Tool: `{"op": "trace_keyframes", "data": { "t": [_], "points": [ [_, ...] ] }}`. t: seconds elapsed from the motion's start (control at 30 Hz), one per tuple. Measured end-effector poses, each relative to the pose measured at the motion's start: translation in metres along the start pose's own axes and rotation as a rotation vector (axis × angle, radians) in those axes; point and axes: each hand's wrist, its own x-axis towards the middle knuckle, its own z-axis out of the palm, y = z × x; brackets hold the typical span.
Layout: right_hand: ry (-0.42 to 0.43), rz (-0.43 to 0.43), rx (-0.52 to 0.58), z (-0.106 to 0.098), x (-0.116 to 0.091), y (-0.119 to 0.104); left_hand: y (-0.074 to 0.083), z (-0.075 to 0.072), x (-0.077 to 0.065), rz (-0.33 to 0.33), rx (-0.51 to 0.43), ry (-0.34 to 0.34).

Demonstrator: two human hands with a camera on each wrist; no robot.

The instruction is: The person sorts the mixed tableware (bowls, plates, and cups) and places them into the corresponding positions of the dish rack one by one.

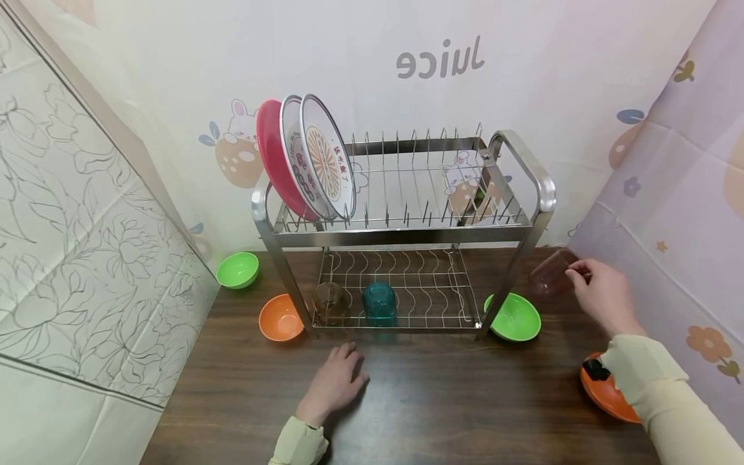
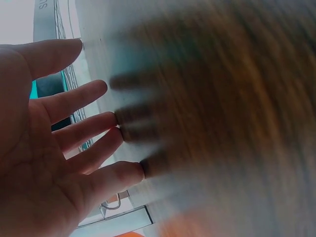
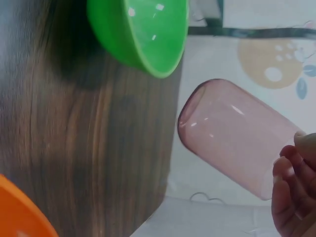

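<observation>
My right hand [image 1: 606, 296] pinches a clear pink drinking glass [image 1: 547, 276] near its rim, to the right of the rack. In the right wrist view, the glass [image 3: 237, 138] is tilted, its thick base pointing away from the fingers. On the table in front of the rack rests my left hand [image 1: 334, 384], fingers spread and holding nothing. The left wrist view shows its fingertips touching the wood. A two-tier metal dish rack [image 1: 401, 237] stands between the hands. Its lower tier holds a brown glass [image 1: 331, 302] and a teal glass [image 1: 380, 302].
Upright at the rack's upper left are a red plate [image 1: 269, 145] and two white patterned plates [image 1: 343, 148]. Green bowls [image 1: 237, 270] [image 1: 516, 318] sit on either side of it. An orange bowl [image 1: 281, 318] is at left, another orange bowl [image 1: 610, 397] beneath the right sleeve.
</observation>
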Motion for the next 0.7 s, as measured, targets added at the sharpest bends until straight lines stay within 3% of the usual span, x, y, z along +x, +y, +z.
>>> {"op": "trace_keyframes", "data": {
  "t": [0.27, 0.7],
  "points": [
    [0.061, -0.030, 0.014, -0.010, -0.027, -0.028, 0.000, 0.003, -0.001, -0.001, 0.000, 0.003],
    [0.125, 0.027, 0.060, -0.018, -0.077, -0.058, 0.001, 0.001, -0.001, -0.013, 0.000, -0.013]
  ]
}}
